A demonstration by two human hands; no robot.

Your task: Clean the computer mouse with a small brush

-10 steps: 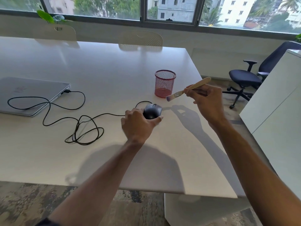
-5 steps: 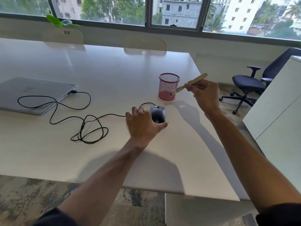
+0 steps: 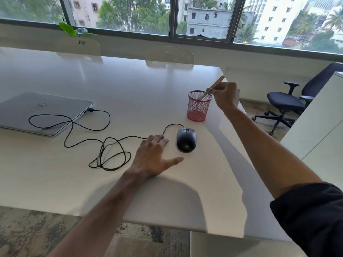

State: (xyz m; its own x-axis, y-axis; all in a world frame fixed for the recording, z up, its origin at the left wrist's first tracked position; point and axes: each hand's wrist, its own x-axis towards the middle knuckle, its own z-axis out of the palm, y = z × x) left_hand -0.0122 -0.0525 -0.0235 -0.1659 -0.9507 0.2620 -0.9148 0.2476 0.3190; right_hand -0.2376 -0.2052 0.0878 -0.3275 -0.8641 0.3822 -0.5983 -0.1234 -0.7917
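White table (image 3: 130,93): mouse (image 3: 186,139) free beside splayed, empty left hand (image 3: 153,158); right hand (image 3: 225,96) pinching brush (image 3: 211,89), bristles in far red cup (image 3: 199,106).

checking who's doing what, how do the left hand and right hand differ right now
The left hand is open and empty beside the mouse, not touching it; the right hand is closed on the brush. Left is low over the table; right is raised at the red cup. Both are bare.

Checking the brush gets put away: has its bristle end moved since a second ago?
Yes. The brush moved from beside the red mesh cup to over its mouth.
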